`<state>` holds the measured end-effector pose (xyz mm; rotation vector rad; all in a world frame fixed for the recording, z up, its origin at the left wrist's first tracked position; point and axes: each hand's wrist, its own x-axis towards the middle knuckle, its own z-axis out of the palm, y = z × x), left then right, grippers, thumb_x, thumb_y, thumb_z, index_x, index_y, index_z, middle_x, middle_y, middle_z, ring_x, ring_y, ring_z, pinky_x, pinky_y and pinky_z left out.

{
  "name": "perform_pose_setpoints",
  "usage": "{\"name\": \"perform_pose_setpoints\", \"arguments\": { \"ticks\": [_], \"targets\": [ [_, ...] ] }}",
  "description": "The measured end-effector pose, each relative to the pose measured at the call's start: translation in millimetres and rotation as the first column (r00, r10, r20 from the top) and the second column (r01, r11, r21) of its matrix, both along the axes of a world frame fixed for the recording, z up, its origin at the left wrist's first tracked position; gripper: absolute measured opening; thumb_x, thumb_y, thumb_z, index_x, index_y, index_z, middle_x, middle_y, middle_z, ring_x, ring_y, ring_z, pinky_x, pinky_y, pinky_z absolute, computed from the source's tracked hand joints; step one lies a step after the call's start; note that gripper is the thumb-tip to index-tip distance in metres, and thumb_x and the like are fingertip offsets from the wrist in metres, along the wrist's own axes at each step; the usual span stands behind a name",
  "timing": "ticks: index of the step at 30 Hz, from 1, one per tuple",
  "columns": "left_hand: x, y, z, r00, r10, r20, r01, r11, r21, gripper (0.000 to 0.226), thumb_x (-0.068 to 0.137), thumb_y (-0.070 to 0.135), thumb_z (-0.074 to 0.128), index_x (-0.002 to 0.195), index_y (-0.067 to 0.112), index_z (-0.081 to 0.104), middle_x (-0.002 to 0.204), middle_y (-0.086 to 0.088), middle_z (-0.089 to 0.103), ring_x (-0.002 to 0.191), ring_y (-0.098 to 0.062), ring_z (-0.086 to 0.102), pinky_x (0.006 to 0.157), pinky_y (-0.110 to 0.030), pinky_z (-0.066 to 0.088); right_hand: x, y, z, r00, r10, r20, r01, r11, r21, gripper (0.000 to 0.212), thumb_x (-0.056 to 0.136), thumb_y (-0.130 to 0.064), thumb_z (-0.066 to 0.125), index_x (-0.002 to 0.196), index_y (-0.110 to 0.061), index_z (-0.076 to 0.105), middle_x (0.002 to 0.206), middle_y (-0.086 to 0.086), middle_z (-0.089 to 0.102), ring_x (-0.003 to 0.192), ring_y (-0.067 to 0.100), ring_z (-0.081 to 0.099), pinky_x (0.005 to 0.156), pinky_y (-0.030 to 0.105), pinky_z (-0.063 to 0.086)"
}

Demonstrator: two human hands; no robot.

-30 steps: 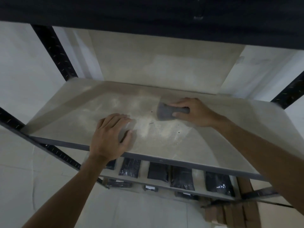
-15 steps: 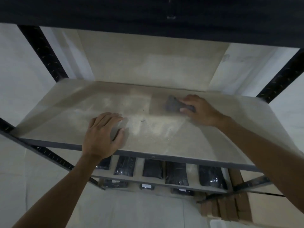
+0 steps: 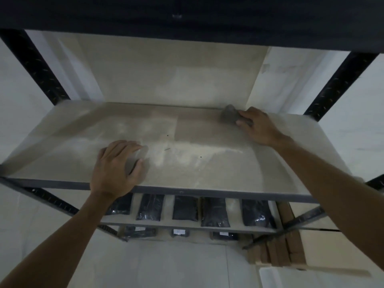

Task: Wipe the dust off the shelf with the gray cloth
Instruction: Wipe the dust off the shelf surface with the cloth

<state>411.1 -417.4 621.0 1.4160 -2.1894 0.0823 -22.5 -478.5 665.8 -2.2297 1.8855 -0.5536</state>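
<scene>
A: Starting at the left, what is the left hand (image 3: 116,167) doing?

B: It lies flat near the front edge of the shelf (image 3: 62,154), fingers (image 3: 124,145) spread and nearly straight, holding nothing. I judge it is steadying the body, not wiping.

A: And just right of it?

B: A pale dust patch (image 3: 187,154) runs across the middle of the board, with a few dark specks (image 3: 167,135) in it. Behind that lies a darker, cleaner-looking band, which I take for wiped surface.

A: Where is the gray cloth (image 3: 228,116)?

B: At the back right of the board, close against the rear wall. The right hand (image 3: 259,127) has it bunched, fingers curled over its near side, pressing it down on the shelf.

A: How should this stroke go?

B: Keep the cloth flat and the pressure even, I would say. Draw it along the back edge, then work forward in overlapping lanes, so the dust is gathered toward the front and not scattered. The pale patch near the left hand looks the heaviest part left, and that hand will likely need to lift clear for it.

A: Below?

B: Dark packets (image 3: 185,207) sit in a row on the lower shelf, so falling dust may land on them.
</scene>
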Motion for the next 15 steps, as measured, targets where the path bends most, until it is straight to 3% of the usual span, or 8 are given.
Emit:
{"name": "perform_pose_setpoints", "arguments": {
  "ticks": [2,5,6,9,11,13,15],
  "targets": [
    [-0.1,1.2,1.2,1.000,-0.004,0.001,0.004,1.000,0.009,0.039,0.088,0.038,0.055,0.118,0.016,0.067,0.125,-0.001,0.068,0.120,-0.024,0.058,0.097,-0.042,0.043,13.6,17.3,-4.3,0.998,0.048,0.042,-0.047,0.999,-0.014,0.036,0.099,-0.019,0.062,0.133,-0.006,0.063,0.100,0.025,0.061,0.095,0.039,0.060,0.082,0.036,0.043],
    [-0.4,2.1,4.9,1.000,-0.002,-0.001,0.002,0.999,0.036,0.042,0.088,0.041,0.052,0.119,0.015,0.067,0.126,-0.001,0.067,0.120,-0.025,0.058,0.097,-0.043,0.042,32.9,46.0,-12.0,0.999,0.010,0.040,-0.011,0.999,0.032,0.048,0.106,-0.032,0.049,0.149,-0.011,0.047,0.128,0.024,0.055,0.121,0.039,0.050,0.100,0.038,0.038],
    [-0.7,2.4,5.8,1.000,-0.001,-0.002,0.002,0.999,0.043,0.044,0.089,0.042,0.051,0.119,0.015,0.067,0.126,-0.002,0.067,0.120,-0.026,0.058,0.097,-0.043,0.043,42.2,56.2,-12.9,1.000,0.008,0.019,-0.009,1.000,0.020,0.051,0.107,-0.033,0.044,0.152,-0.010,0.041,0.131,0.023,0.053,0.121,0.037,0.048,0.099,0.037,0.038],
    [-1.9,3.4,7.3,1.000,-0.001,-0.005,0.001,0.999,0.042,0.045,0.089,0.043,0.050,0.118,0.013,0.068,0.125,-0.003,0.068,0.119,-0.027,0.059,0.096,-0.045,0.044,72.4,78.8,-13.6,0.995,0.097,-0.003,-0.097,0.995,0.005,0.054,0.106,-0.026,0.046,0.154,-0.006,0.034,0.114,0.016,0.048,0.102,0.033,0.050,0.077,0.030,0.029],
    [-2.7,2.9,6.9,1.000,0.005,-0.004,-0.005,1.000,0.027,0.043,0.088,0.040,0.051,0.118,0.013,0.067,0.124,-0.004,0.068,0.119,-0.028,0.059,0.095,-0.044,0.044,76.7,78.5,-9.5,0.990,0.143,0.003,-0.143,0.989,0.022,0.053,0.105,-0.023,0.048,0.154,-0.008,0.036,0.109,0.012,0.047,0.098,0.032,0.052,0.074,0.028,0.026],
    [-2.4,1.9,4.3,1.000,0.013,-0.007,-0.013,1.000,0.017,0.040,0.088,0.037,0.054,0.118,0.014,0.067,0.124,-0.003,0.068,0.119,-0.027,0.058,0.095,-0.042,0.043,67.0,63.8,-1.6,0.998,0.069,-0.009,-0.069,0.997,-0.027,0.049,0.105,-0.025,0.046,0.151,-0.009,0.041,0.116,0.020,0.054,0.104,0.034,0.054,0.080,0.030,0.034],
    [-0.8,0.1,0.9,1.000,0.016,-0.010,-0.016,1.000,0.004,0.039,0.089,0.038,0.053,0.118,0.015,0.065,0.123,-0.003,0.067,0.118,-0.025,0.057,0.094,-0.041,0.043,52.7,47.0,6.9,0.993,-0.118,-0.001,0.117,0.991,-0.062,0.048,0.104,-0.024,0.048,0.149,-0.008,0.044,0.124,0.025,0.053,0.109,0.039,0.054,0.090,0.037,0.041]
  ]
}}
